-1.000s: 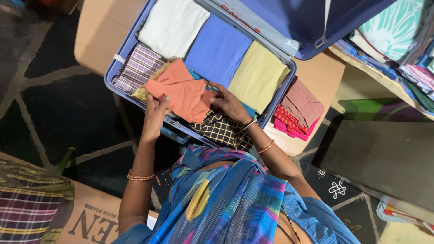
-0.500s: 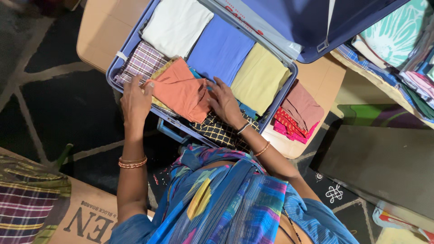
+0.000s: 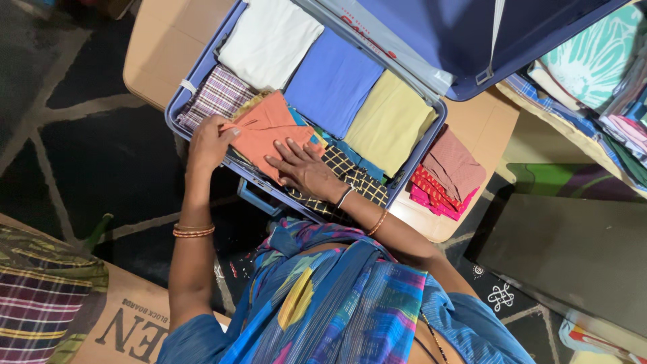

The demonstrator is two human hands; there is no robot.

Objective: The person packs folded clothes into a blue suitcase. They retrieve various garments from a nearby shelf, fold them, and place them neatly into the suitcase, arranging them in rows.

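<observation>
An open blue suitcase (image 3: pixel 176 101) lies on a tan table, packed with folded clothes. An orange folded garment (image 3: pixel 266 125) sits near its front edge. My left hand (image 3: pixel 207 143) grips the orange garment's left edge. My right hand (image 3: pixel 300 167) lies flat, fingers spread, on its lower right part, over a black-and-yellow checked cloth (image 3: pixel 350 176). Around it lie a plaid purple cloth (image 3: pixel 214 98), a white piece (image 3: pixel 269 40), a blue piece (image 3: pixel 333 81) and a pale yellow piece (image 3: pixel 391 121).
Beside the suitcase on the tan table (image 3: pixel 158 50) sits a stack of brown and pink-red folded cloths (image 3: pixel 448 168). More folded fabrics (image 3: pixel 593 61) pile at the right. A cardboard box (image 3: pixel 128 323) and plaid cloth (image 3: pixel 40 303) are lower left. Dark patterned floor (image 3: pixel 108 162) lies below.
The orange garment has been pushed left and flattened. My right hand slid from its right edge down onto its lower part, uncovering more of the checked cloth. My left hand stayed at its left edge.
</observation>
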